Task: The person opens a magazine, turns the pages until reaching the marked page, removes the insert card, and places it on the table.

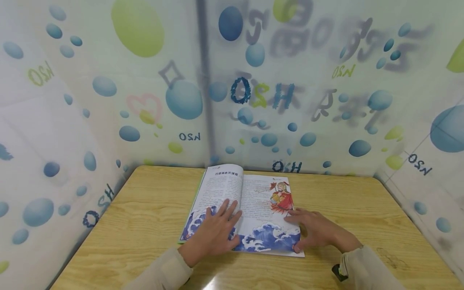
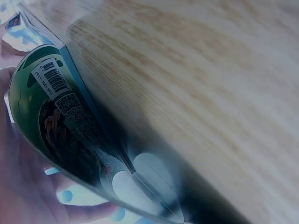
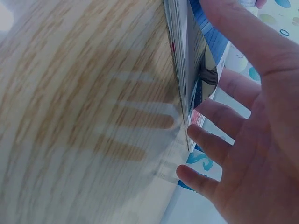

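Observation:
An open book (image 1: 261, 201) lies on the wooden table, with printed text, blue waves along the bottom and a red-robed figure on the right page. My left hand (image 1: 215, 229) rests on the lower left page beside the spine, fingers spread and straight. In the left wrist view, the green back cover (image 2: 28, 93) with its barcode bows up from the table. At the book's right edge is my right hand (image 1: 315, 229), thumb at the lower corner and index finger higher on the page. The right wrist view shows a page (image 3: 212, 32) bulging above the stack beside the loosely extended fingers (image 3: 205, 144).
The wooden table (image 1: 152, 205) reaches back to a pale wall sheet (image 1: 159, 100) patterned with blue and green bubbles and H2O lettering. Similar sheets stand at both sides. A dark band (image 1: 338, 273) shows at the right sleeve (image 1: 369, 268).

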